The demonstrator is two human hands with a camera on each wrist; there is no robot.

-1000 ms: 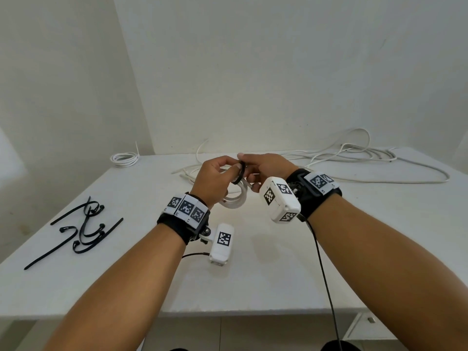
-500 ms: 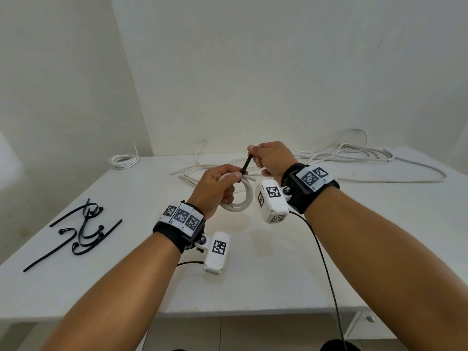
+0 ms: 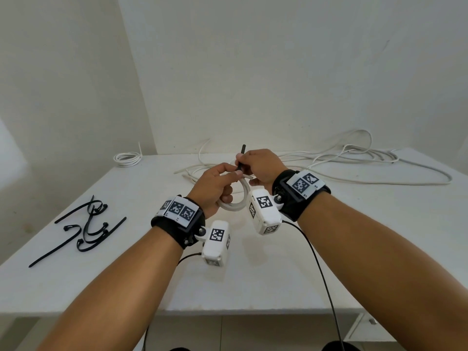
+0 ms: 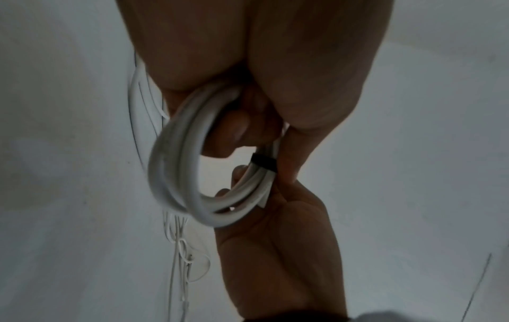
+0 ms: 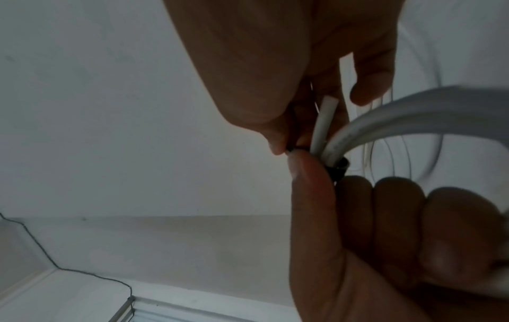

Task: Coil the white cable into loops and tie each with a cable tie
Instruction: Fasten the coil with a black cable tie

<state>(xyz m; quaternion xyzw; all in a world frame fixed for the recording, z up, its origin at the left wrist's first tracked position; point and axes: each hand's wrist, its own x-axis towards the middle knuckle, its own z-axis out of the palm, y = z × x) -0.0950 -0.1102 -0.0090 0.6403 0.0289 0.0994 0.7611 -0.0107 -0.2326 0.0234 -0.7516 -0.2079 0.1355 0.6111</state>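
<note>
My left hand (image 3: 222,179) grips a small coil of white cable (image 3: 236,205) above the table's middle. A black cable tie (image 4: 263,162) is wrapped round the coil's strands. My right hand (image 3: 249,164) pinches the tie's tail (image 3: 242,154), which sticks up past the fingers. In the right wrist view the tie's head (image 5: 338,168) sits against the coil (image 5: 413,113), beside a cut cable end (image 5: 322,124). The fingers hide part of the tie.
Loose white cable (image 3: 359,158) sprawls over the back right of the white table (image 3: 329,274). A small wound coil (image 3: 127,158) lies at the back left corner. Several spare black cable ties (image 3: 83,229) lie at the left.
My right hand has drawn the tie's tail up and away from the coil, and the tie's wide loop has closed round the strands. Both hands have lifted a little.
</note>
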